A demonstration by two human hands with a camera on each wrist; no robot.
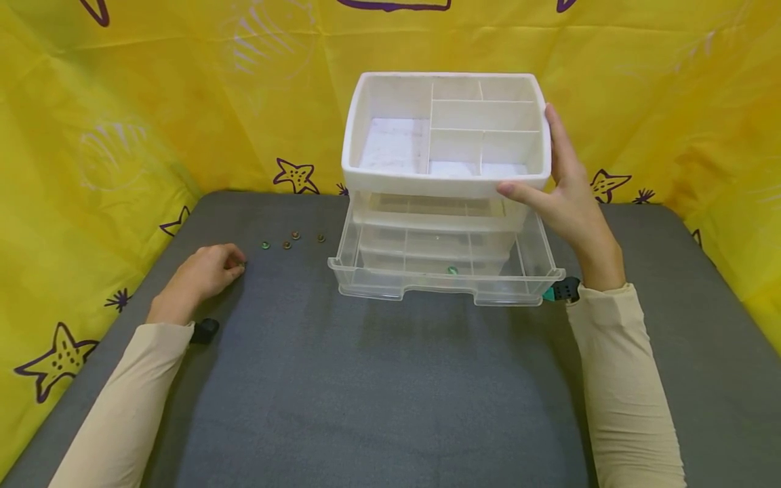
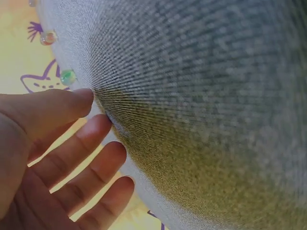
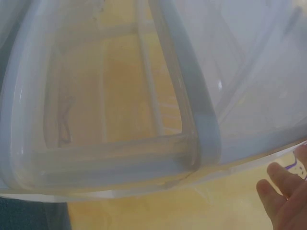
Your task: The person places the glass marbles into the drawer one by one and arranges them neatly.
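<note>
A white plastic drawer organizer (image 1: 447, 183) stands on the table, with a compartment tray (image 1: 390, 146) on top. My right hand (image 1: 570, 196) grips its upper right corner, thumb on the front rim and fingers along the side. The clear bottom drawer (image 1: 372, 281) is pulled out, and a green marble (image 1: 452, 270) lies in it. My left hand (image 1: 210, 271) is down at the cloth on the left, thumb and index fingertips pinching a small marble (image 1: 241, 265) mostly hidden by them. Beyond those fingers lie a green marble (image 2: 67, 77) and an orange one (image 2: 48, 38).
Brownish marbles (image 1: 287, 245) sit between the left hand and the organizer. Grey cloth (image 1: 390, 393) covers the table. A yellow patterned curtain (image 1: 274, 122) hangs behind and at both sides. Each wrist wears a dark strap device (image 1: 205, 331).
</note>
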